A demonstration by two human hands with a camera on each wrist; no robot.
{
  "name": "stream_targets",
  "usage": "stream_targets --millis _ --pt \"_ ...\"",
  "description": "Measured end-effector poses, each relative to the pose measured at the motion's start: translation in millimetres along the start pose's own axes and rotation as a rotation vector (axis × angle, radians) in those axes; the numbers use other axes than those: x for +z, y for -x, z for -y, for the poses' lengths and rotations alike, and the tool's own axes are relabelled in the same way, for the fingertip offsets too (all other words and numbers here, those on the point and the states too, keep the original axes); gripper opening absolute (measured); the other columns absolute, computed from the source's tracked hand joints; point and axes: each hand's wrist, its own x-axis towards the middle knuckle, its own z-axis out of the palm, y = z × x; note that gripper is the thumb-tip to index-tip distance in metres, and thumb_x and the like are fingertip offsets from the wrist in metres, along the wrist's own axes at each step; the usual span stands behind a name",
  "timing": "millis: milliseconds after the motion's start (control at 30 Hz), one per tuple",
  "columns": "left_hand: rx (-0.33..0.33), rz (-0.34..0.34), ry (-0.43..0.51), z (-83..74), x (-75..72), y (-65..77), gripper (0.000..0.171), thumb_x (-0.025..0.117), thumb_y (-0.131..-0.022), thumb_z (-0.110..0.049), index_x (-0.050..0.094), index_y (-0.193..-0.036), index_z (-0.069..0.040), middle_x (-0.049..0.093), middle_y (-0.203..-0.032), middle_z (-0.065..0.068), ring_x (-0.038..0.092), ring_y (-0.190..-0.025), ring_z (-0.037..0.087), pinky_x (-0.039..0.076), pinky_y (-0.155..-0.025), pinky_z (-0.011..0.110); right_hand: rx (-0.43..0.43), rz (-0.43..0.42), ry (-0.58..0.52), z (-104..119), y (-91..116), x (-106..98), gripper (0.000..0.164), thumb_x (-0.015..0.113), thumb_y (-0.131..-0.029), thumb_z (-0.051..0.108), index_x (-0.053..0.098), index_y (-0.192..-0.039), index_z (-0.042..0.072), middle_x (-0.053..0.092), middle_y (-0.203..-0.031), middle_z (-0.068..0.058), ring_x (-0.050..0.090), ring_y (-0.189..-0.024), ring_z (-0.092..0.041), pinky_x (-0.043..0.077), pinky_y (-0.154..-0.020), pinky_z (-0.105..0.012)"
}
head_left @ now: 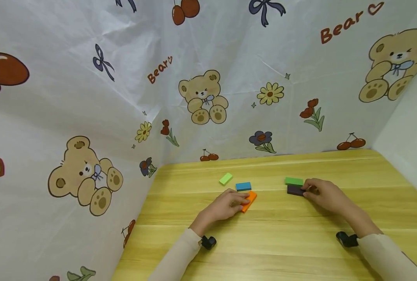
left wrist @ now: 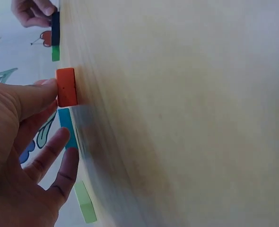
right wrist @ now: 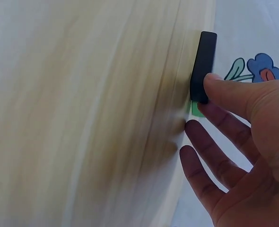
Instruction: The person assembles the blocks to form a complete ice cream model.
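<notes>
My left hand (head_left: 226, 205) pinches an orange rectangular block (head_left: 249, 201), which lies slanted on the table; in the left wrist view the thumb presses on the orange block (left wrist: 66, 87). Just behind it is a blue block (head_left: 243, 186), with a light green block (head_left: 226, 179) farther back to the left. On the other side, my right hand (head_left: 322, 195) grips the right end of a black block (head_left: 295, 190) between thumb and index finger. The other fingers spread loosely in the right wrist view. Right behind the black block sits a green block (head_left: 294, 181), partly hidden in the right wrist view.
The wooden table (head_left: 271, 242) reaches back to a white cloth (head_left: 236, 132) printed with bears and flowers. A small black camera device sits at each wrist, one on the left (head_left: 208, 242) and one on the right (head_left: 347, 239). At the far right stands a plain white wall (head_left: 408, 136).
</notes>
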Motion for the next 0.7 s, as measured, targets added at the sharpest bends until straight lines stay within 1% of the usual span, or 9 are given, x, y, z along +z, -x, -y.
stream_targets --millis 67,133,167,200,300,367,500,600,700 --pt "-0.004 -0.011 -0.011 -1.9 2.1 0.5 0.035 0.066 -0.109 -0.027 0.071 -0.143 -0.027 0.054 -0.162 -0.017 0.053 -0.136 0.012 0.047 -0.112 0.029 -0.003 0.001 0.003 2 -3 2 0.008 0.076 -0.099 0.011 0.075 -0.107 0.012 0.079 -0.109 -0.011 0.074 -0.097 -0.028 0.061 -0.084 -0.052" --pt "0.007 -0.022 -0.046 -4.3 5.0 0.5 0.036 0.066 -0.109 -0.03 0.071 -0.144 -0.028 0.056 -0.161 -0.016 0.053 -0.137 0.012 0.047 -0.112 0.03 -0.006 0.002 0.002 5 -7 4 0.007 0.076 -0.099 0.011 0.075 -0.106 0.012 0.079 -0.109 -0.011 0.074 -0.096 -0.028 0.061 -0.084 -0.052" --pt "0.015 -0.028 -0.069 -6.2 6.2 0.3 0.036 0.066 -0.109 -0.032 0.071 -0.144 -0.028 0.057 -0.161 -0.015 0.054 -0.137 0.013 0.046 -0.115 0.032 -0.01 0.001 0.004 6 -9 5 0.006 0.076 -0.099 0.011 0.075 -0.105 0.012 0.079 -0.108 -0.011 0.074 -0.095 -0.027 0.061 -0.083 -0.051" --pt "0.023 -0.03 -0.093 -9.0 6.7 0.1 0.035 0.066 -0.109 -0.032 0.071 -0.144 -0.028 0.058 -0.16 -0.014 0.055 -0.138 0.014 0.045 -0.118 0.034 -0.013 0.0 0.006 7 -10 6 0.006 0.076 -0.099 0.011 0.075 -0.105 0.013 0.079 -0.108 -0.011 0.074 -0.094 -0.026 0.061 -0.083 -0.05" --pt "0.063 -0.036 -0.186 -17.1 9.8 -2.9 0.034 0.065 -0.109 -0.032 0.072 -0.143 -0.028 0.064 -0.155 -0.009 0.057 -0.137 0.016 0.045 -0.118 0.036 -0.025 -0.003 0.011 10 -14 7 0.006 0.076 -0.099 0.011 0.076 -0.104 0.012 0.08 -0.106 -0.009 0.074 -0.092 -0.022 0.06 -0.08 -0.044" --pt "0.076 -0.029 -0.219 -22.6 11.8 -5.0 0.034 0.065 -0.109 -0.033 0.072 -0.142 -0.029 0.066 -0.151 -0.007 0.058 -0.135 0.016 0.046 -0.118 0.035 -0.029 -0.003 0.01 13 -17 9 0.006 0.077 -0.099 0.012 0.077 -0.104 0.012 0.08 -0.105 -0.009 0.073 -0.091 -0.02 0.059 -0.078 -0.041" --pt "0.083 -0.024 -0.239 -31.8 17.1 -7.8 0.035 0.066 -0.108 -0.04 0.071 -0.142 -0.033 0.068 -0.141 -0.01 0.057 -0.126 0.012 0.047 -0.106 0.027 -0.037 -0.011 -0.002 20 -23 14 0.007 0.078 -0.098 0.012 0.078 -0.105 0.011 0.08 -0.107 -0.009 0.072 -0.092 -0.019 0.058 -0.079 -0.04" --pt "0.086 -0.034 -0.249 -39.4 22.1 -8.4 0.036 0.067 -0.107 -0.045 0.072 -0.141 -0.035 0.068 -0.133 -0.013 0.056 -0.116 0.008 0.046 -0.098 0.021 -0.042 -0.022 -0.002 22 -27 19 0.008 0.078 -0.098 0.012 0.079 -0.106 0.011 0.08 -0.108 -0.01 0.073 -0.094 -0.023 0.059 -0.081 -0.042" --pt "0.087 -0.038 -0.267 -46.7 27.0 -8.7 0.036 0.067 -0.106 -0.048 0.072 -0.14 -0.037 0.067 -0.13 -0.014 0.054 -0.11 0.006 0.045 -0.093 0.018 -0.043 -0.021 0.005 25 -32 24 0.01 0.078 -0.099 0.012 0.08 -0.108 0.01 0.081 -0.109 -0.01 0.075 -0.096 -0.026 0.06 -0.084 -0.047"
